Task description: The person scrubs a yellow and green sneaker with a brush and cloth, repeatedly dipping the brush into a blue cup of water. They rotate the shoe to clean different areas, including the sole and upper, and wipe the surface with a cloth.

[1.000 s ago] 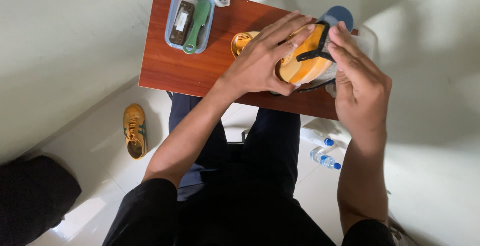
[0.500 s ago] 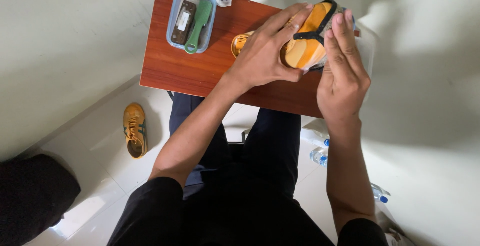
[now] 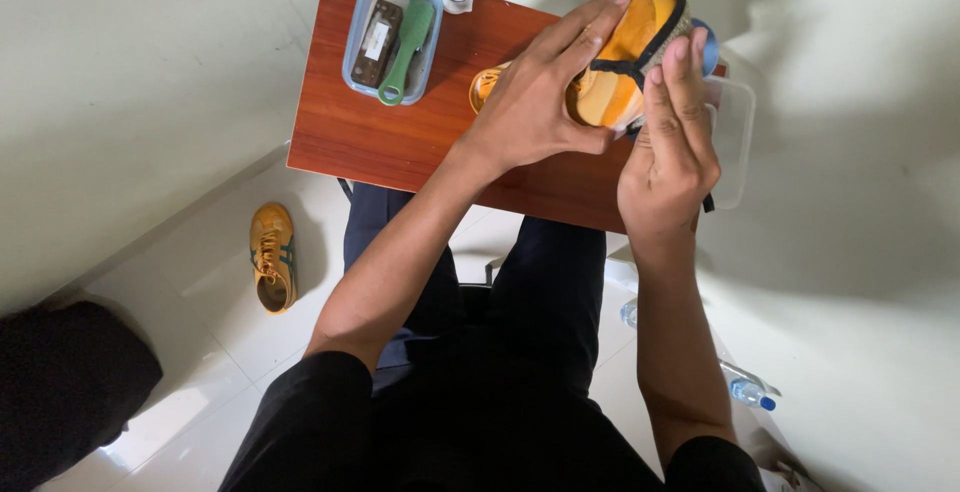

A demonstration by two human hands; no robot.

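Both hands, left (image 3: 530, 102) and right (image 3: 672, 157), clamped on orange shoe (image 3: 625, 62) above wooden table (image 3: 400, 137); matching shoe (image 3: 272, 257) on floor.

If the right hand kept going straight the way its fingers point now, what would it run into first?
The right hand points up-frame, fingers already lying against the yellow shoe that the left hand also holds. So the shoe comes first; past it sits a blue object, though depth is hard to judge.
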